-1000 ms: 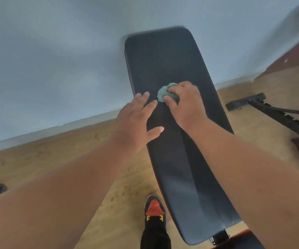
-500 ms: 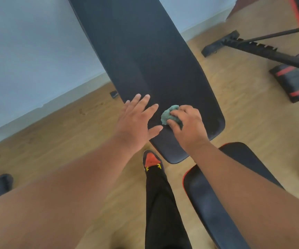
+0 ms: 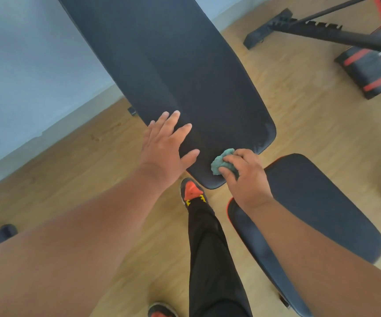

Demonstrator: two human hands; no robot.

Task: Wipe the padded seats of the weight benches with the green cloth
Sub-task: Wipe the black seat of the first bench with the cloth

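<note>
Green cloth (image 3: 222,163), soft, light and bunched small, sits pinched in the right hand (image 3: 245,178) at the lower end of the long black padded backrest (image 3: 185,72). It probably wipes best balled under the fingers; the left hand (image 3: 164,146) lies flat, fingers spread, at the pad's left edge.

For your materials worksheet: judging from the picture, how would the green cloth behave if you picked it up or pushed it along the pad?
The green cloth is probably floppy: it sits bunched and creased under the right hand. It looks light, since the fingers alone pinch it. Pushed along the backrest pad, it would likely slide and crumple, not roll.
</note>
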